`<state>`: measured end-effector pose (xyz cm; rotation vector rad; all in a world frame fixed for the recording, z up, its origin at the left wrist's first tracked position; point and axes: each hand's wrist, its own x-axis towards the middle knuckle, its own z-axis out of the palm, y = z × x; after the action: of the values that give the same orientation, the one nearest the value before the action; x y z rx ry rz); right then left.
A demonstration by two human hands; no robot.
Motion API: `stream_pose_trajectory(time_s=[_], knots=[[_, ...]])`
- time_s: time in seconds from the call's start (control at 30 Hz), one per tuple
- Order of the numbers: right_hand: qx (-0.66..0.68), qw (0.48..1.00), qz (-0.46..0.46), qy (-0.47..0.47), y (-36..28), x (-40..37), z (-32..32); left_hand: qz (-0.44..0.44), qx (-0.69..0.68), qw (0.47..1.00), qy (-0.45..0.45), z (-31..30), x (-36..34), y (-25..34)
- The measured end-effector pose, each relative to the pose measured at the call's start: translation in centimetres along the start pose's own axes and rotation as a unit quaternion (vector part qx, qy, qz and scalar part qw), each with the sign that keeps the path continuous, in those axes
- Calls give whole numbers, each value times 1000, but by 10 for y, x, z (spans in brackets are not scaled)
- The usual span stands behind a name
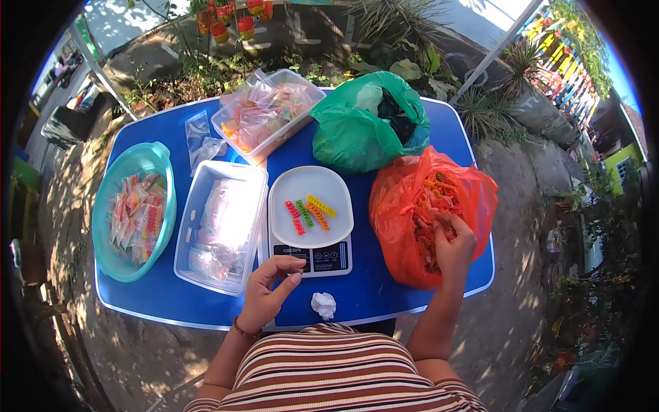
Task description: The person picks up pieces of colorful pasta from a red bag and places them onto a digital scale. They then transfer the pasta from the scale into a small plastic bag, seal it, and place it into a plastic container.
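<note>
My right hand (454, 244) reaches into an orange-red plastic bag (398, 254) full of red and orange spiral pieces (439, 192). Its fingers are pinched together among the pieces, and what lies between the fingertips is hidden. In front of the digital kitchen scale (340, 262), my left hand (269, 288) hovers with fingers curled and thumb apart, apparently holding nothing. Several corkscrew-shaped pieces in pink, green, orange and yellow (320, 208) lie on the scale's white square tray (288, 185). The left hand partly covers the scale's display.
A blue table (364, 302) carries a teal basin (103, 240) of filled packets, a white tub (187, 254) of clear plastic bags, a clear container (257, 154) of packets, a green plastic bag (343, 137), a loose clear bag (200, 141) and crumpled white paper (323, 305).
</note>
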<state>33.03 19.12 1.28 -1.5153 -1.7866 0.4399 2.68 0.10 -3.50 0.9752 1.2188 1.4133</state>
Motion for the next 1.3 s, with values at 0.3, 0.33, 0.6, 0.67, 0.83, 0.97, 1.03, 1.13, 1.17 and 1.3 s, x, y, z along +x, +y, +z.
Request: stream_pose_trajectory(time_s=[0.3,0.33,0.6,0.67,0.83,0.97,1.03,1.13,1.17,1.3], knots=[[264,958,-105,-32,-69,-10,25,-11,3,1000,10,-4,-3,-1],[222,960,-150,-79,-83,-13,38,-11,5,1000,11,-4,-4,0],[88,961,-234,-122,-92,-19,121,-19,32,999,12,-6,-16,6],[100,963,-215,-130,-89,-23,111,-28,33,999,14,-8,-20,1],[160,969,-140,-123,-82,-30,76,-28,30,999,8,-5,-18,-5],[182,961,-152,-146,-78,-41,66,-14,27,999,13,-2,-10,-2],[189,954,-163,-169,-75,-50,70,-16,26,1000,0,-3,-6,3],[194,935,-189,-227,-72,-65,75,-11,30,999,-3,-3,-3,6],[195,927,-199,-250,-72,-69,77,-9,32,999,-2,-3,-3,6],[201,915,-214,-278,-69,-78,79,-13,28,999,13,-3,-5,4]])
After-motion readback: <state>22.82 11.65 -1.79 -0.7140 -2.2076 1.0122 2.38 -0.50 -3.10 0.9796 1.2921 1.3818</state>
